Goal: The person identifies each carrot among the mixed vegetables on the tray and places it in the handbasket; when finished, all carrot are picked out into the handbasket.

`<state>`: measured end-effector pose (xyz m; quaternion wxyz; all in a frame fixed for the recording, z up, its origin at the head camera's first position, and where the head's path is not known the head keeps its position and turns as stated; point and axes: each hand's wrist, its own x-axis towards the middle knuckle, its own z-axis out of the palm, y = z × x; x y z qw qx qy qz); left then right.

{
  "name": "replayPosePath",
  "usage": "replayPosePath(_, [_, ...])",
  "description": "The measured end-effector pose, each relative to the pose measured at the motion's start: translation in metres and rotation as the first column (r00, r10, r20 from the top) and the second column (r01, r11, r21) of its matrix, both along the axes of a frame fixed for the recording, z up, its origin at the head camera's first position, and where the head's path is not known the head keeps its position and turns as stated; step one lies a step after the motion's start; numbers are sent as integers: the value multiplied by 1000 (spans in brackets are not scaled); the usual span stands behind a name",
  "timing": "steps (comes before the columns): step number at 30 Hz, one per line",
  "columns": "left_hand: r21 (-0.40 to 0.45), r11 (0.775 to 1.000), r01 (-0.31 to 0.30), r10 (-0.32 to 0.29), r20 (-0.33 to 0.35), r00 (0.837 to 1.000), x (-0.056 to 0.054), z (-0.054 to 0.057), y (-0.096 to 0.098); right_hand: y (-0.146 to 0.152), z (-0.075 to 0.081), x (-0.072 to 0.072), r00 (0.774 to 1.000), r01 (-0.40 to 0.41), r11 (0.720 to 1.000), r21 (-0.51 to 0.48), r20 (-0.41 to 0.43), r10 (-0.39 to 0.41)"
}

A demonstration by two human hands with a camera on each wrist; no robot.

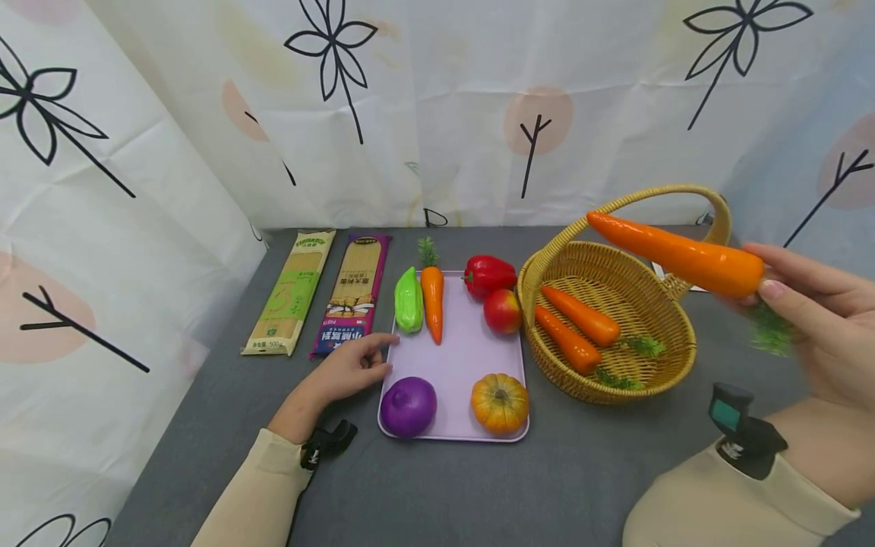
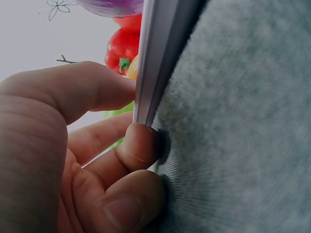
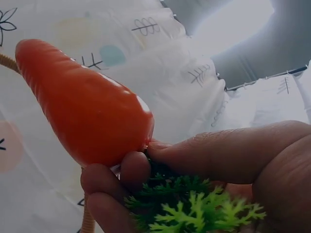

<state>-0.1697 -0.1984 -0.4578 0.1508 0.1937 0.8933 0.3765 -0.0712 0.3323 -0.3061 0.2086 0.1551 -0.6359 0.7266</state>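
My right hand [image 1: 830,315] pinches a carrot [image 1: 683,254] by its leafy base, up in the air at the right. Its thick end and green leaves [image 3: 199,211] show close in the right wrist view, with thumb and fingertips around the stem. The tip overlaps the handle of a wicker basket [image 1: 683,365] in the head view. Inside that basket lie two more carrots [image 1: 581,315]. At the left edge of a pale purple tray [image 1: 458,357], my left hand [image 1: 352,368] holds the rim, thumb and curled fingertips against it in the left wrist view.
On the tray are a purple onion-like vegetable [image 1: 409,407], a pumpkin [image 1: 500,404], a red apple [image 1: 502,311], a red bell pepper [image 1: 488,276], a green vegetable [image 1: 409,300] and a carrot [image 1: 432,300]. Two pasta packs [image 1: 290,292] lie left. A patterned cloth [image 1: 437,114] hangs behind.
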Motion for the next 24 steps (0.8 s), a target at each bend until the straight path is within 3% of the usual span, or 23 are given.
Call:
replayPosePath(10, [3,1000,-7,7,4,1000,-1,-1,0,18,-12,-6,996,-38,998,59,78,33])
replayPosePath(14, [8,1000,-5,5,-4,1000,-1,-1,-1,18,-13,-14,985,-46,994,104,172,28])
replayPosePath(17, [9,1000,-8,8,-3,1000,-1,-1,-1,17,-12,-19,957,-10,968,249,283,-63])
replayPosePath(20, [6,1000,-6,6,-2,1000,-1,0,0,16,-12,-26,916,-6,914,406,369,-158])
replayPosePath(24, [4,1000,-1,1,1,1000,0,-1,0,15,-18,-35,874,-59,891,451,455,-172])
